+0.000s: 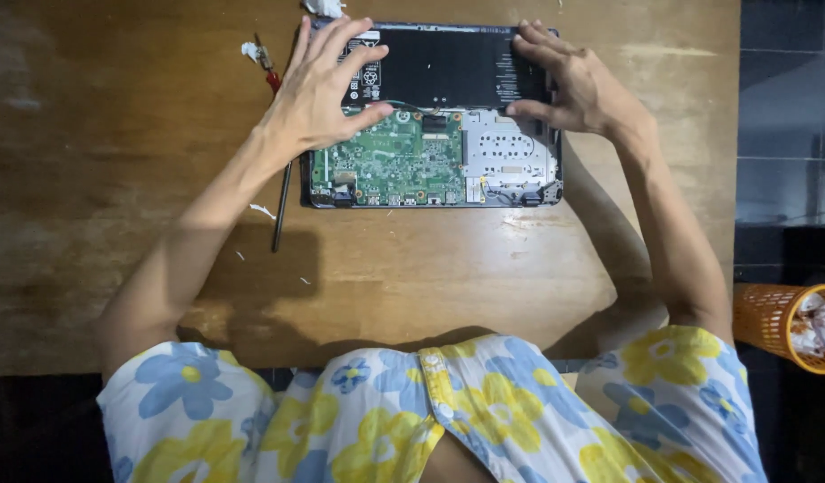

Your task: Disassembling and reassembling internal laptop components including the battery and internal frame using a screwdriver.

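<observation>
An opened laptop (430, 134) lies bottom-up on a wooden table (117, 134), back cover off. The far half is a flat black battery (444, 67) with white label patches at its left and right ends, small print and round symbols on them, too fine to make out. The near half holds a green board (385, 161) on the left and a silver metal plate (506, 152) on the right.

The left hand (323, 89) lies spread over the battery's left end, fingers fanned wide and flat, thumb down on the seam where battery meets board. It presses rather than grips; nothing is closed in it. The right hand (564, 80) sits at the battery's right end, fingers curled over the far right edge and thumb pushed along the near edge, so it pinches that end loosely.

The laptop sits near the table's far edge, roughly in the middle. A thin dark tool (281, 210) lies just off the laptop's left side, partly under the left wrist, with a red-handled bit (271, 76) beyond it. White scraps (262, 211) dot the wood. Plenty of bare table lies left of and in front of the laptop. Off the right edge, an orange basket (770, 322) holds crumpled paper.
</observation>
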